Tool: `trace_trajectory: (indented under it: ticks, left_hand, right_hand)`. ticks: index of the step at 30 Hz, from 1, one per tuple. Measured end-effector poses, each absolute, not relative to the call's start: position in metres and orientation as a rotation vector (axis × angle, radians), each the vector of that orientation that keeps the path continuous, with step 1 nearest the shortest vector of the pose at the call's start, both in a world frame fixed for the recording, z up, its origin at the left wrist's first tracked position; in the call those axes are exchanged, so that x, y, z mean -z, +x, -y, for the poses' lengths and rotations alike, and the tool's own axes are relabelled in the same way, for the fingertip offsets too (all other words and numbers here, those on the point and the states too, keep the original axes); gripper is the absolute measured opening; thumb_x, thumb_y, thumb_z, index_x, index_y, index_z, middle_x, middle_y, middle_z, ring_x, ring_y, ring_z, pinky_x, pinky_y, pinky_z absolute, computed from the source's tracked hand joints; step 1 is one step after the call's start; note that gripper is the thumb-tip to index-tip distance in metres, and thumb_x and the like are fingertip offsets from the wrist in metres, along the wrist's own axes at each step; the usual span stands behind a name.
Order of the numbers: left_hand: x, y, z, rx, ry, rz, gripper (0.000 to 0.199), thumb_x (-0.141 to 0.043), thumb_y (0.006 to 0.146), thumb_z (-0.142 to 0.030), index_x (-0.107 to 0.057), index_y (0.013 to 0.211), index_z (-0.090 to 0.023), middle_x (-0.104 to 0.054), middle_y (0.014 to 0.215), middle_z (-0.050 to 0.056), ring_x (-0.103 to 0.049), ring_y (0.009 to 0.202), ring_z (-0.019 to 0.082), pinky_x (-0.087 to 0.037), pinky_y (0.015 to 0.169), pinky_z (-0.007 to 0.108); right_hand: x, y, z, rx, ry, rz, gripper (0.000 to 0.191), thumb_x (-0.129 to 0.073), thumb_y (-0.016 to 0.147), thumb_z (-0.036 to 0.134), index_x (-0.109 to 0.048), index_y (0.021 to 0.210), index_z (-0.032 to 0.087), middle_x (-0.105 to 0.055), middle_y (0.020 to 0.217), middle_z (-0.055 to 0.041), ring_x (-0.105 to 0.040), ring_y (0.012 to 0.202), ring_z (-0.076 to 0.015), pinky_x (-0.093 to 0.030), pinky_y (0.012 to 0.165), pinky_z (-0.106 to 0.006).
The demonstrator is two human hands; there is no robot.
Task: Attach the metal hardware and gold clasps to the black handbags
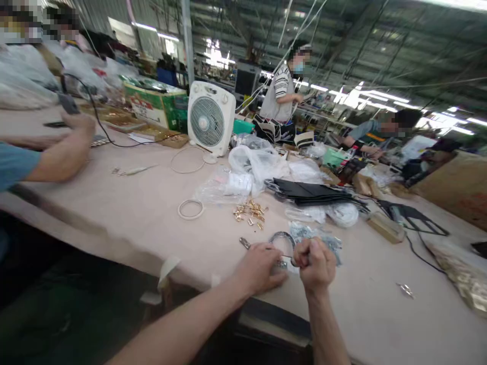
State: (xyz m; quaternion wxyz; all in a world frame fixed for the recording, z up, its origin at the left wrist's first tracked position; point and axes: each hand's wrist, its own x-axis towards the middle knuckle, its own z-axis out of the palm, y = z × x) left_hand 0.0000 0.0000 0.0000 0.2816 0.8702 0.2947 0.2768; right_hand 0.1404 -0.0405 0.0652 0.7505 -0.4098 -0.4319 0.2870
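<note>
In the head view, a dark curved loop (282, 235) stands between the person's hands on the pale worktop (133, 218). The left hand (258, 268) lies low with bent fingers beside it; whether it grips anything cannot be told. The right hand (316, 264) is closed in a fist at the loop's right side; its grip on the loop or a tool is hidden.

From the hands, a small metal piece (244, 243) pokes out at 10 o'clock, gold-coloured fittings (251, 210) lie loose at 11, and a pale ring (190, 209) sits farther out at 10. A clear bag of silvery parts (304, 232) is at 1 o'clock, close behind the right fist, with stacked black pieces (315, 192) beyond it. Another metal fitting (405, 289) lies apart at 3.

The fist's nearness to the bag could let a knuckle drag it and scatter parts. The loop's springy-looking curve might make it twist if held at one side only, and a sideways sweep of the left forearm could knock the loose fittings about.

The green box (148, 104), far off at 10 to 11 o'clock, carries a red-and-white label, too blurred to read. No brand is legible on the fan (207, 121) at 11.
</note>
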Motion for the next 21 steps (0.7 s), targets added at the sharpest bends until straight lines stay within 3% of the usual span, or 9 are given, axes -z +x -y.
trace_trajectory:
  ticks: [8,14,21]
  left_hand:
    - [0.003,0.002,0.0,-0.719,2.348,-0.774,0.039,-0.082,0.082,-0.042,-0.067,0.115,-0.028,-0.074,0.118,0.003,-0.057,0.129,0.028,-0.04,0.114,0.045]
    - [0.004,-0.003,0.002,-0.74,2.323,-0.729,0.05,-0.086,0.08,-0.039,-0.063,0.124,-0.028,-0.074,0.121,0.002,-0.058,0.128,0.026,-0.04,0.114,0.043]
    - [0.001,-0.003,0.001,-0.714,2.3,-0.711,0.046,-0.084,0.08,-0.036,-0.063,0.121,-0.028,-0.071,0.124,0.004,-0.057,0.129,0.027,-0.041,0.114,0.044]
  right_hand:
    - [-0.023,0.156,0.025,-0.766,-1.106,0.775,0.04,-0.062,0.094,0.047,-0.054,0.066,0.02,-0.036,0.045,0.0098,-0.031,0.035,-0.0069,-0.025,0.034,-0.019]
    - [-0.039,0.163,0.03,-0.639,-0.951,0.701,0.035,-0.061,0.095,0.041,-0.056,0.068,0.02,-0.04,0.047,0.0086,-0.034,0.036,-0.0064,-0.027,0.035,-0.017]
    - [-0.032,0.149,0.018,-0.771,-0.992,0.738,0.036,-0.061,0.097,0.044,-0.058,0.071,0.019,-0.039,0.046,0.009,-0.035,0.035,-0.0061,-0.028,0.035,-0.017]
